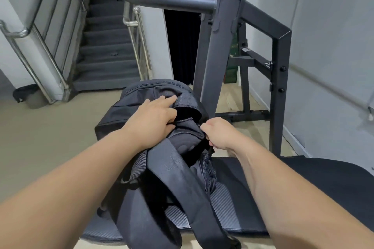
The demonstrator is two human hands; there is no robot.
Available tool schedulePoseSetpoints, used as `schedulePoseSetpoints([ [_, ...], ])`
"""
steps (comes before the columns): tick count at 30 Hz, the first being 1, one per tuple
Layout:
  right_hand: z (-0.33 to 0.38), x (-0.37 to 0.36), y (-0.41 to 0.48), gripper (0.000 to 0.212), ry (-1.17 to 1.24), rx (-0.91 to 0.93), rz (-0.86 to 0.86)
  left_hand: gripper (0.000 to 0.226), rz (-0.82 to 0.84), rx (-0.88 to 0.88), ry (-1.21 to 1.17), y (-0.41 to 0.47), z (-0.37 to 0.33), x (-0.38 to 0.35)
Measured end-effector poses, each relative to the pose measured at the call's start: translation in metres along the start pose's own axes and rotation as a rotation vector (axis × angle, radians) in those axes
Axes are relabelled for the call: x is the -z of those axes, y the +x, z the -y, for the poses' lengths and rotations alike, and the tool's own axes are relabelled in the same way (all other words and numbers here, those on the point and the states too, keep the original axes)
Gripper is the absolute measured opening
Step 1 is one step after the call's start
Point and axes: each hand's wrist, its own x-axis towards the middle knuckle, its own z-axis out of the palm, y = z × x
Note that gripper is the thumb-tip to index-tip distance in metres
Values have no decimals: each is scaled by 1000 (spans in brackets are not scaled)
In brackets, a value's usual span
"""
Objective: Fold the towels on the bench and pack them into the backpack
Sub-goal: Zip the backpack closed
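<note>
Black backpack [139, 91], centre frame, stood on the padded surface [323, 178], straps toward the camera. Left hand [153, 121] lay on its top, two fingers [171, 99] straight over the flap, the rest curled into the opening's edge; right hand [219, 133] pinched the bag's right side, fingers closed tight.

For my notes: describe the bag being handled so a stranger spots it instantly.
Find the tall dark metal gym rack on the right; a black padded bench lies at its foot. On the bench's left end stands the black fabric backpack, gripped by the left hand and right hand: the only soft, bulging thing, wide straps facing the camera.
</note>
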Motion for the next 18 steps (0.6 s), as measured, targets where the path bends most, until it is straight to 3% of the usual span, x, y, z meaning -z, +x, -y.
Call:
schedulePoseSetpoints([
  [4, 14, 33, -22, 27, 380, 57, 40, 31, 31, -49, 43, -5, 0, -9],
  [10, 31, 45, -41, 28, 431, 122, 127, 42, -201, -51, 40, -32, -4, -14],
  [12, 30, 37, -40, 27, 468, 99, 77, 44, -234, -28, 5, -38, -4, -8],
  [15, 32, 32, -37, 25, 313, 34, -40, 39, -300, -59, -5, -37, -7, 9],
  [18, 55, 42, -38, 25, 236, 52, -46, 31, -275, -57, 43, -31, -12, 29],
])
